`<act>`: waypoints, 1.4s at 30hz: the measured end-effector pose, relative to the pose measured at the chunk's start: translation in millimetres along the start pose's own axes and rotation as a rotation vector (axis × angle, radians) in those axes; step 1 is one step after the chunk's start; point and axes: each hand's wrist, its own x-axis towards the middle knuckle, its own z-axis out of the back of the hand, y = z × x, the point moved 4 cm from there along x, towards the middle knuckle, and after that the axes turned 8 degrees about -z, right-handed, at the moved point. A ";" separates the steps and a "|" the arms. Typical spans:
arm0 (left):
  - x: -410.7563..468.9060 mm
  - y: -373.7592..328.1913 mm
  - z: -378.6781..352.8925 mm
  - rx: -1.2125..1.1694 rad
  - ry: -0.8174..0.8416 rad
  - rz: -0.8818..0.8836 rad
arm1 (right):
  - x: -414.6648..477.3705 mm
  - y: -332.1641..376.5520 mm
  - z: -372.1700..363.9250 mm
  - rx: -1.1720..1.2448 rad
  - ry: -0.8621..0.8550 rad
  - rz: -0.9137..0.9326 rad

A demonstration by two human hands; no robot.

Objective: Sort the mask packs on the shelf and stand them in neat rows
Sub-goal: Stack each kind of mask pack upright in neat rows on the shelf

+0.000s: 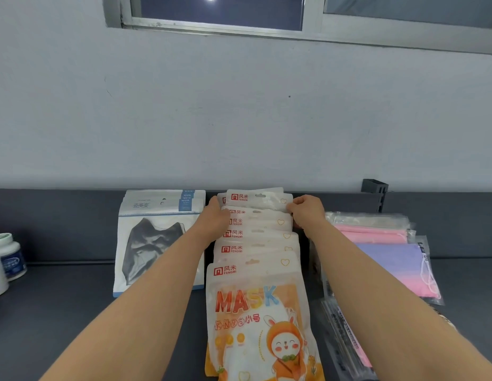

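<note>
Hands are meeting at the far end of the middle row. Your left hand [216, 214] is gripping the left edge of the rearmost orange mask packs [257, 237], its fingers curling round behind the film where you cannot see them. Your right hand [305, 213] is pinching the right edge of the same packs, its fingers [293, 209] bent tight against it. These packs are standing in an overlapping line down the dark shelf [60, 325], running from the wall toward you. They sit between the white packs [159, 243] on the left and the pink and purple packs [382, 243], which are lying flat on the right.

Slippage is probably the main risk. The film looks glossy and each pack is leaning on the one behind it. If you are squeezing or tugging only the back few, the front ones may be sliding toward you and fanning out.

Your left forearm is crossing the white packs, so a sideways nudge could be tipping that row. Your right forearm is passing over the loose pink ones and could be dragging them askew. White bottles [8, 259] are standing well apart at the far left.
</note>
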 end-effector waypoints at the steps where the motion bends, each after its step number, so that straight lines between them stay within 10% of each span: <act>1: 0.9 0.4 -0.3 0.000 -0.002 -0.001 | 1.0 -1.5 -0.6 0.006 0.015 -0.006; 25: -0.1 3.4 -1.2 0.082 -0.055 0.012 | -14.5 11.0 -4.0 -0.137 0.059 0.170; 42: -52.9 -1.1 10.4 -0.054 -0.032 0.049 | -52.4 -4.9 8.1 0.094 0.257 -0.128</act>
